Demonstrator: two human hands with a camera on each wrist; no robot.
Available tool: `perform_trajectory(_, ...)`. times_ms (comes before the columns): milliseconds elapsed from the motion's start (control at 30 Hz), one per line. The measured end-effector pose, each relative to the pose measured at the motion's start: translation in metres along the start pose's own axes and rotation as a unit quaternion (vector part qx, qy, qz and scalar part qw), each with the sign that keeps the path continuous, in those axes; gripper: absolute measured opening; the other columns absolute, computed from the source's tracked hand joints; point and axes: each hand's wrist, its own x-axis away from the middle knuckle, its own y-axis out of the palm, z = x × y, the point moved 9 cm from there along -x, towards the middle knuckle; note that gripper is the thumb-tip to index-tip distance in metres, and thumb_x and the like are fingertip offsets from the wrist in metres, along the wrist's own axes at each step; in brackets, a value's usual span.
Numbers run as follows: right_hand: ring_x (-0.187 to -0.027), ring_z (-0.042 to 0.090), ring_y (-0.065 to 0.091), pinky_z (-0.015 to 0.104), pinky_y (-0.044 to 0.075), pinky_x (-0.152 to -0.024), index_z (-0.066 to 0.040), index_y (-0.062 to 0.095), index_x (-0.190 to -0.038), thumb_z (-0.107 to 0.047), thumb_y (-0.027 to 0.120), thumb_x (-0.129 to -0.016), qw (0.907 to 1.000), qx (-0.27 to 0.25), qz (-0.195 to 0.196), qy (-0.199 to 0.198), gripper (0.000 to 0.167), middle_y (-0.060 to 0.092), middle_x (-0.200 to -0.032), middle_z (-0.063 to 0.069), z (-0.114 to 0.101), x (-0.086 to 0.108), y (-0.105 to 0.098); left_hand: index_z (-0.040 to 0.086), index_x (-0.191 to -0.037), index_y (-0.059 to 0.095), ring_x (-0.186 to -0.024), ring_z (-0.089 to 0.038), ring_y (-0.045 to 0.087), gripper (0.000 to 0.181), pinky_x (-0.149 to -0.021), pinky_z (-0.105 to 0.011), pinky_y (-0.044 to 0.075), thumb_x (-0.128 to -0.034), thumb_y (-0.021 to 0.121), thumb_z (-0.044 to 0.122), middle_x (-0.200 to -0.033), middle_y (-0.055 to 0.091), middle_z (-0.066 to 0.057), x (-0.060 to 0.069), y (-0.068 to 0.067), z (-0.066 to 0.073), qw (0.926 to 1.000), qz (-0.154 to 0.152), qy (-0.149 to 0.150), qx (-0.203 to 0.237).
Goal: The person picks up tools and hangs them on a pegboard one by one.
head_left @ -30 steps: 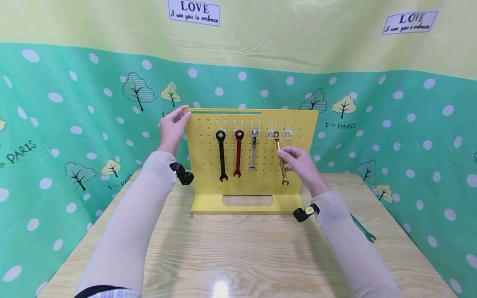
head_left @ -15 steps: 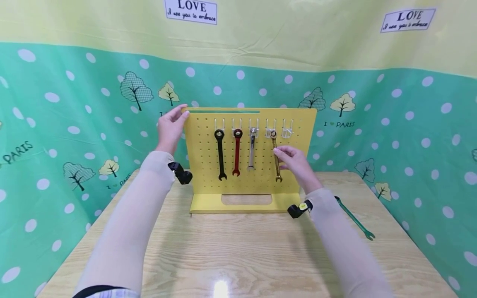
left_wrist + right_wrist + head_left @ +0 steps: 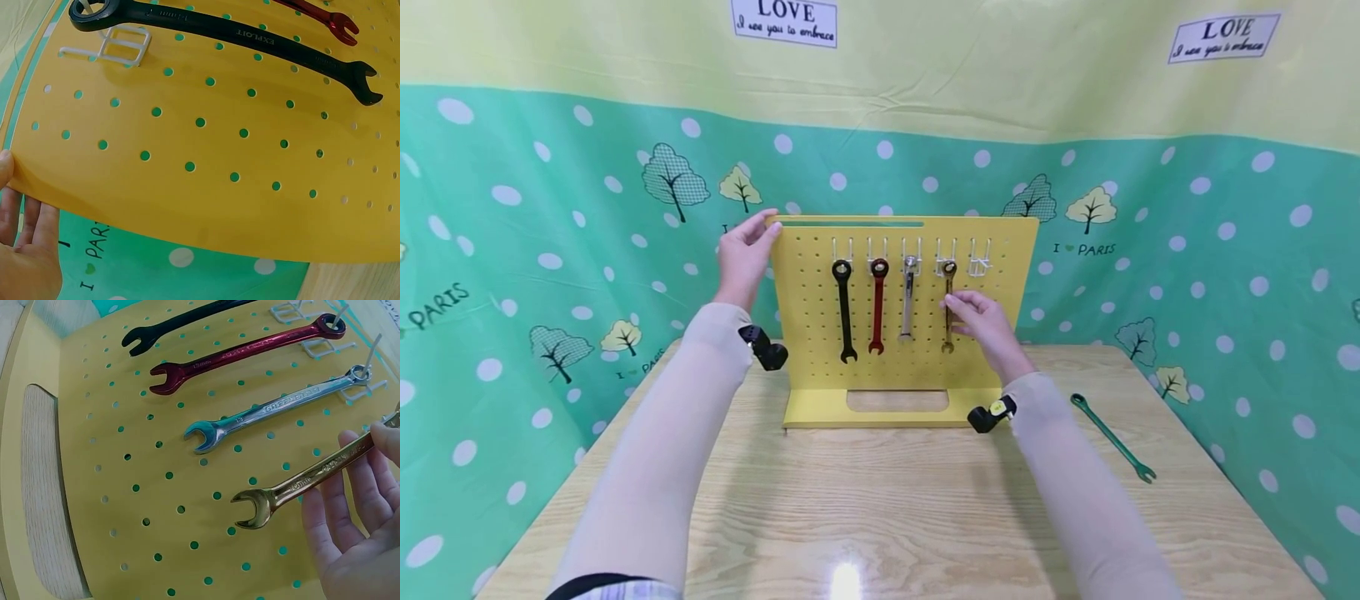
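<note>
My right hand [image 3: 985,321] pinches the shank of a gold combination wrench [image 3: 312,478] between thumb and fingers. The wrench's ring end is up at the fourth white hook [image 3: 946,250]; whether the hook passes through the ring is too small to tell. At the upper left corner of a yellow pegboard [image 3: 820,333], my left hand [image 3: 747,258] grips the edge, thumb in front and fingers behind. From left to right hang a black wrench [image 3: 846,321], a red wrench [image 3: 877,312] and a silver wrench [image 3: 907,300], each by its ring end.
A fifth white hook [image 3: 980,258] sits at the board's right. On the wooden table [image 3: 880,508], to the right of the board, lies a green wrench [image 3: 1112,437]. A patterned curtain [image 3: 1225,275] stands behind and along both sides.
My right hand has moved left with the gold wrench, which has swung from slanted to nearly vertical. My left hand keeps its grip on the board; more of the green wrench shows.
</note>
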Motion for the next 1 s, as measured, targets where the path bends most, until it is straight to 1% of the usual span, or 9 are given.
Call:
perform_trajectory(133,-0.126,0.033,0.053,0.046,0.046,-0.104,0.003,0.054,-0.134,-0.035,0.062,-0.101,1.0000,-0.004,-0.003,-0.002,0.051,0.059,-0.135,0.019,0.000,-0.001,0.000,0.026,-0.133,0.067,-0.114,-0.015,0.060,0.036,-0.102,-0.027,0.047,-0.0971,0.067,0.033,-0.130,0.064,-0.003,0.000,0.000,0.000,1.0000,-0.002,0.000,-0.001)
perform_trajectory(300,-0.122,0.033,0.056,0.045,0.047,-0.104,0.000,0.055,-0.133,-0.036,0.063,-0.101,1.0000,-0.008,-0.002,-0.001,0.049,0.061,-0.132,0.017,0.001,0.000,-0.001,0.026,-0.132,0.067,-0.114,-0.015,0.059,0.036,-0.102,-0.028,0.047,-0.0973,0.067,0.032,-0.129,0.064,-0.003,0.000,0.000,-0.001,1.0000,-0.002,0.002,-0.003)
perform_trajectory(500,-0.121,0.031,0.057,0.043,0.047,-0.105,-0.002,0.055,-0.136,-0.040,0.062,-0.100,1.0000,-0.003,-0.006,0.000,0.053,0.060,-0.133,0.016,0.000,0.002,-0.004,0.024,-0.134,0.066,-0.114,-0.015,0.060,0.037,-0.102,-0.028,0.047,-0.0970,0.067,0.033,-0.130,0.065,-0.003,-0.001,0.000,0.000,1.0000,-0.002,0.005,-0.002)
perform_trajectory(633,-0.123,0.029,0.057,0.042,0.046,-0.105,-0.004,0.052,-0.140,-0.043,0.063,-0.099,0.9997,0.021,-0.012,0.000,0.057,0.059,-0.136,0.015,-0.001,0.006,-0.006,0.025,-0.133,0.066,-0.114,-0.015,0.060,0.037,-0.102,-0.027,0.047,-0.0972,0.067,0.032,-0.130,0.065,-0.003,0.000,-0.001,0.000,1.0000,-0.003,0.002,0.002)
perform_trajectory(800,-0.124,0.029,0.057,0.045,0.046,-0.105,-0.005,0.052,-0.142,-0.043,0.063,-0.099,0.9979,0.060,-0.020,-0.011,0.057,0.058,-0.139,0.015,-0.007,0.014,-0.007,0.026,-0.132,0.067,-0.114,-0.015,0.059,0.035,-0.102,-0.028,0.047,-0.0973,0.067,0.032,-0.128,0.064,-0.003,-0.001,-0.001,-0.001,1.0000,-0.001,0.003,-0.001)
perform_trajectory(867,-0.124,0.029,0.058,0.046,0.047,-0.104,-0.006,0.053,-0.142,-0.044,0.062,-0.099,0.9964,0.080,-0.024,-0.015,0.057,0.058,-0.139,0.014,-0.010,0.018,-0.008,0.025,-0.133,0.067,-0.114,-0.014,0.059,0.037,-0.102,-0.028,0.047,-0.0971,0.067,0.033,-0.129,0.064,-0.003,-0.001,-0.001,-0.001,1.0000,0.000,0.005,-0.003)
perform_trajectory(1000,-0.120,0.028,0.060,0.042,0.049,-0.101,-0.006,0.053,-0.141,-0.046,0.061,-0.099,0.9929,0.113,-0.031,-0.020,0.058,0.059,-0.137,0.014,-0.014,0.027,-0.011,0.022,-0.134,0.066,-0.115,-0.014,0.060,0.039,-0.102,-0.028,0.047,-0.0969,0.067,0.033,-0.131,0.064,-0.003,-0.002,0.000,-0.001,0.9999,0.000,0.010,-0.008)
